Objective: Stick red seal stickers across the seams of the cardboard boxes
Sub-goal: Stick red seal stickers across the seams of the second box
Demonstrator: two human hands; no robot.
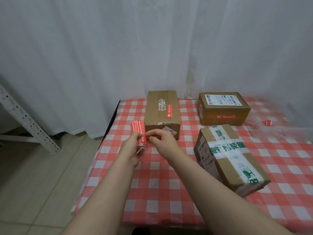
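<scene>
1. Three boxes on table [152, 184] w/ red-white check cloth.
2. Box A [161, 112]: far edge, towards the left corner, long side running front-back. One red seal [169, 111] stuck on top, right of the center tape seam, not clearly across it.
3. Box B [223, 108]: far edge, well right of A, shipping label on top. Red seal B [225, 117] lies horizontal on its front face.
4. Box C [228, 158]: nearer, right-middle of table, tilted, wrapped in white tape w/ green print. Can't see a red seal on it.
5. L hand [133, 143]: fingers closed round sticker strip [138, 133], held upright just in front of A's near-left corner, above the table.
6. R hand [160, 138]: thumb + forefinger pinched together at the strip's right edge; whether a sticker is between them, can't tell.
7. Loose red bits [267, 122] on cloth near far right edge, blurred.
</scene>
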